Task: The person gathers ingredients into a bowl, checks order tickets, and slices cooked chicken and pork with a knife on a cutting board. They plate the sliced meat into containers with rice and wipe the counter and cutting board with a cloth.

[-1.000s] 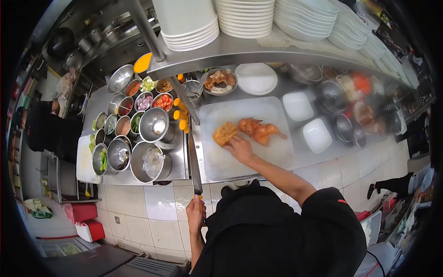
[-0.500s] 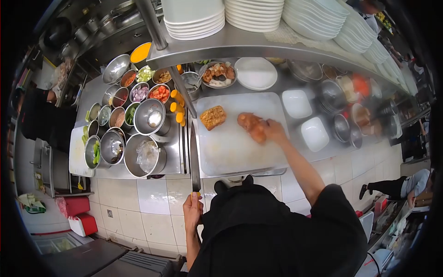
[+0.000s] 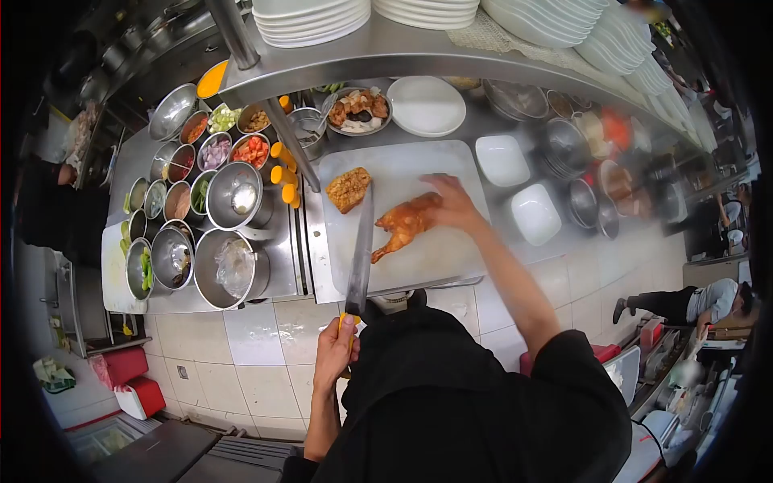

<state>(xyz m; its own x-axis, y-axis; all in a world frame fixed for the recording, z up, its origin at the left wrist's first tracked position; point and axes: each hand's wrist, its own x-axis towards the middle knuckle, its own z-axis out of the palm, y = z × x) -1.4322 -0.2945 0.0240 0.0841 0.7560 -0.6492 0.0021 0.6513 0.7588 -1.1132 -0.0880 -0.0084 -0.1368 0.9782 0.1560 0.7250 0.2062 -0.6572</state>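
My left hand (image 3: 334, 352) is closed around the yellow handle of a long kitchen knife (image 3: 361, 253). The blade points forward, over the left part of the white cutting board (image 3: 419, 270). On that board lies a roasted chicken leg (image 3: 406, 225), its thin end toward me. My right hand (image 3: 451, 205) is on the thick end of the leg, fingers over the meat; their tips are partly hidden and slightly blurred. A browned, crusted block of food (image 3: 349, 190) lies at the board's upper left, close to the knife tip.
Left of the board stand metal bowls (image 3: 233, 270) of chopped vegetables and yellow-capped bottles (image 3: 283, 175). Behind it are a bowl of meat pieces (image 3: 358, 110) and white plates (image 3: 427, 106). Square white dishes (image 3: 536, 214) sit to the right. A steel shelf (image 3: 338, 68) overhangs the back.
The knife has swung from beside the board to over it. The chicken leg has been turned, its thin end now toward the lower left. My right hand has moved onto its thick end.
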